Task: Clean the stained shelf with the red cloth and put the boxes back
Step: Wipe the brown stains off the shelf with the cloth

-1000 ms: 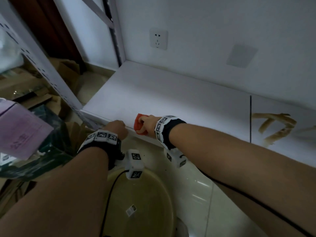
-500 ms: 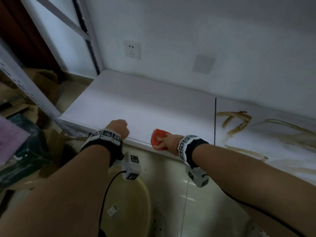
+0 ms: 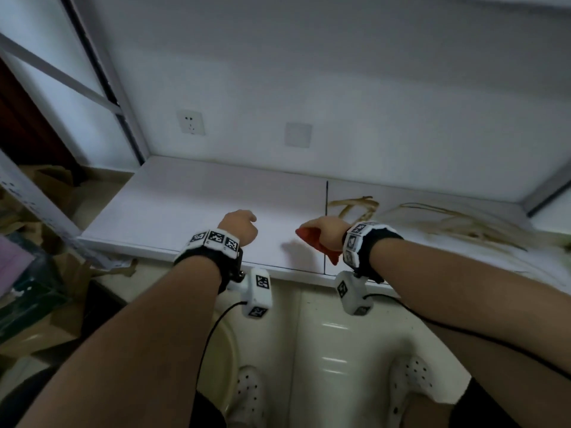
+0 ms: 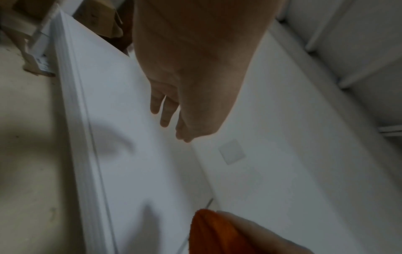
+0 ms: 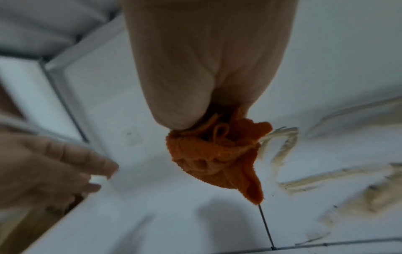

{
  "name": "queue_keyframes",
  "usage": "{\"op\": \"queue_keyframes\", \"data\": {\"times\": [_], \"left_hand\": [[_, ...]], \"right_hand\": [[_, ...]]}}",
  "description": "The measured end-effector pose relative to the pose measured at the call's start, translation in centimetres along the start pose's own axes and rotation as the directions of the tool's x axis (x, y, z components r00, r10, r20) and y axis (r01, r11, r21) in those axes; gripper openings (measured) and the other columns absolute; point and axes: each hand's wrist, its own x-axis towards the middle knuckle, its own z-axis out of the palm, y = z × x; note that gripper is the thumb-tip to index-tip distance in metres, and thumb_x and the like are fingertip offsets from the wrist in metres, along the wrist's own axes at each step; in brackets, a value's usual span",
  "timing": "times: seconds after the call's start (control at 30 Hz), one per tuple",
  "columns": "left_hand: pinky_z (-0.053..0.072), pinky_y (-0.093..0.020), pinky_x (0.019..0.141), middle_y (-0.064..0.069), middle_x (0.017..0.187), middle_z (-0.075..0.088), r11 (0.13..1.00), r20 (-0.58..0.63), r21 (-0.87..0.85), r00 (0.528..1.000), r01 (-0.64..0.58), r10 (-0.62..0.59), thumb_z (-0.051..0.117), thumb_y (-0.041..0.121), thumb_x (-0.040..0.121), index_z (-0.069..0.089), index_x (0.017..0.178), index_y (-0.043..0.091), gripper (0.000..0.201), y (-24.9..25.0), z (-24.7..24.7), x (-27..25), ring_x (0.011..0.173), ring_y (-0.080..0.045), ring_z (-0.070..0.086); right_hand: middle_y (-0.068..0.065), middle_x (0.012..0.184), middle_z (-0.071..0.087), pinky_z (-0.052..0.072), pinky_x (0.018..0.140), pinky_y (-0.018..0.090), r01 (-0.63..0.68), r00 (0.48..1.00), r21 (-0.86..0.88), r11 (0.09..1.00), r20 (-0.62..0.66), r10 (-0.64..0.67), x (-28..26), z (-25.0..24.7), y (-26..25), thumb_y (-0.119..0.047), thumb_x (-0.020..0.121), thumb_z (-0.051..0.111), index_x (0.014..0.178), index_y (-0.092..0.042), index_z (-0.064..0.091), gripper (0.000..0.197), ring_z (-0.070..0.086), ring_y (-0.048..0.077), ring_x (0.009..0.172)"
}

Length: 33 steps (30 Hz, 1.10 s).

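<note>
My right hand (image 3: 327,229) grips a bunched red cloth (image 3: 313,239) over the front of the white shelf (image 3: 200,205), right at the seam (image 3: 327,211) between its two panels. In the right wrist view the cloth (image 5: 217,154) hangs from my fist and casts a shadow on the shelf below. Yellow-brown stains (image 3: 355,206) start just right of the seam, and more streaks (image 3: 457,223) spread further right. My left hand (image 3: 239,225) hovers over the clean left panel, its fingers (image 4: 165,110) loosely curled and holding nothing. No boxes stand on the shelf.
A wall socket (image 3: 190,122) and a blank plate (image 3: 297,135) sit on the wall behind the shelf. A metal upright (image 3: 105,78) stands at the back left corner. Cardboard (image 3: 52,180) is piled at the left. A beige basin (image 3: 222,350) lies on the floor below.
My right hand has carried the cloth to the right along the shelf's front, up to the seam. My left hand has also shifted right. The view has turned right, so more stains show.
</note>
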Motion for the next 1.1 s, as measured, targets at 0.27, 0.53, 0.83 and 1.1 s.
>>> {"op": "queue_keyframes", "data": {"times": [0.27,0.53,0.83,1.1], "left_hand": [[0.036,-0.03,0.109,-0.011,0.146,0.042,0.951,-0.021,-0.278,0.991,-0.133,0.133,0.046,0.002,0.091,0.047,0.137,0.01,0.047,10.7,-1.8,-2.4,0.133,-0.026,0.042],[0.036,-0.039,0.106,-0.003,0.155,0.025,0.834,0.107,-0.49,0.932,-0.253,0.346,0.049,-0.009,0.087,0.043,0.139,0.026,0.063,16.7,-3.4,-5.9,0.137,-0.022,0.032],[0.034,-0.031,0.089,0.002,0.104,0.058,0.745,0.038,-0.615,0.934,-0.258,0.355,0.056,0.01,0.091,0.053,0.086,0.024,0.015,16.3,-4.1,-11.5,0.104,-0.016,0.051],[0.053,-0.044,0.088,-0.011,0.089,0.054,0.773,-0.122,-0.559,0.951,-0.302,0.283,0.056,0.011,0.091,0.042,0.071,0.018,0.025,16.0,-4.1,-12.3,0.087,-0.022,0.054]], "right_hand": [[0.005,0.117,0.064,0.053,0.081,0.026,-0.079,0.975,0.382,0.921,-0.162,0.151,-7.0,-6.1,4.4,0.001,0.084,0.038,0.127,-0.023,0.06,0.054,0.061,0.022,0.097],[0.021,0.119,0.062,0.047,0.096,0.047,0.047,0.957,0.774,0.631,-0.216,0.193,-13.0,-10.8,4.9,0.014,0.085,0.037,0.127,-0.012,0.058,0.054,0.06,0.034,0.104],[0.018,0.113,0.06,0.049,0.09,0.039,0.197,0.936,0.828,0.525,-0.319,0.151,-18.4,-10.1,2.1,0.016,0.085,0.038,0.129,-0.005,0.055,0.052,0.057,0.027,0.098],[0.01,0.119,0.064,0.042,0.093,0.025,0.135,0.812,0.447,0.884,-0.561,0.159,-17.8,-7.8,2.7,-0.001,0.086,0.055,0.122,-0.013,0.06,0.038,0.059,0.023,0.108]]}}
